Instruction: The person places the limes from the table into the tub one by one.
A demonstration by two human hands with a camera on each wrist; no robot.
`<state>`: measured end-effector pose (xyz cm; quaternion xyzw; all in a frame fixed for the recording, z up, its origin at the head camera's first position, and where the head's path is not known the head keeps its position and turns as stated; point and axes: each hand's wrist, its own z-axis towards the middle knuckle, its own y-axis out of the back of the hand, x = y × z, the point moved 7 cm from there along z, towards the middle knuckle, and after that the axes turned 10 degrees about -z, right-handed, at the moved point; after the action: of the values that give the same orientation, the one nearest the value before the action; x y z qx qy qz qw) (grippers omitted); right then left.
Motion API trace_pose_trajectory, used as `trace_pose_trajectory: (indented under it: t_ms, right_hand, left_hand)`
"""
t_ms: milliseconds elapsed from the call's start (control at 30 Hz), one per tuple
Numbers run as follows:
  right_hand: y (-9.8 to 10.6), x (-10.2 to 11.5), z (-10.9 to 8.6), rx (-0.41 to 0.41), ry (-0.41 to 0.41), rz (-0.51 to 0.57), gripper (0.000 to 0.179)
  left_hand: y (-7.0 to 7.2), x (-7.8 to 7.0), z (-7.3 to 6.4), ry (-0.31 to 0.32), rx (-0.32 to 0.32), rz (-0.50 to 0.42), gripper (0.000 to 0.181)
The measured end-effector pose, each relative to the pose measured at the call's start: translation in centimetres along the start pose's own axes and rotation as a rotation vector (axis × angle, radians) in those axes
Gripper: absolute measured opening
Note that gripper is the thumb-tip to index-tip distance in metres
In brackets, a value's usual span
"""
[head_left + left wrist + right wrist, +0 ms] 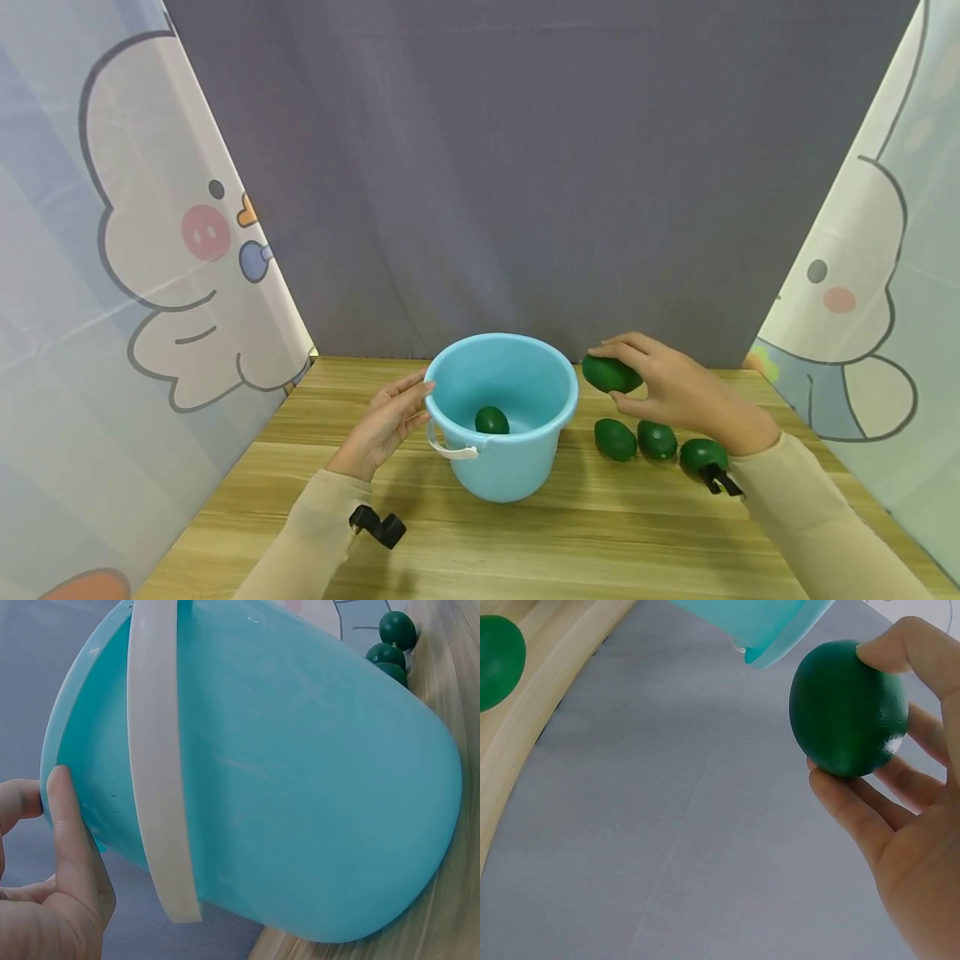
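A light-blue bucket (517, 467) stands upright on the table, its white handle (156, 750) hanging down one side. My left hand (386, 425) holds the bucket's rim at the left, with the thumb (69, 825) on one side of the rim and a finger opposite. Inside the bucket lies one dark-green oval fruit (492, 420). My right hand (667, 385) grips another smooth, glossy green fruit (847, 709) between thumb and fingertips. That fruit is raised above the table, just right of the bucket's rim.
Three more green fruits lie in a row right of the bucket, under my right hand: one nearest the bucket (616, 440), a middle one (657, 440) and a right one (703, 456). A grey curtain (525, 183) hangs behind the wooden table (480, 550); cartoon-printed sheets flank it.
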<state>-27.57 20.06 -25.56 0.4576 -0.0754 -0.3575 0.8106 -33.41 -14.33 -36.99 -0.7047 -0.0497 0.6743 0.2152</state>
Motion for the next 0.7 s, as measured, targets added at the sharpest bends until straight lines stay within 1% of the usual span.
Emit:
trace_pose_trajectory:
  t_ms: [333, 700]
  right_hand:
    - [-0.15, -0.05, 0.39, 0.015, -0.023, 0.011, 0.055]
    - [-0.17, 0.21, 0.86, 0.0, -0.011, 0.035, 0.057]
  left_hand:
    - [-0.1, -0.01, 0.03, 0.001, 0.004, -0.011, 0.061]
    - [-0.09, -0.04, -0.01, 0.014, 0.007, -0.021, 0.062]
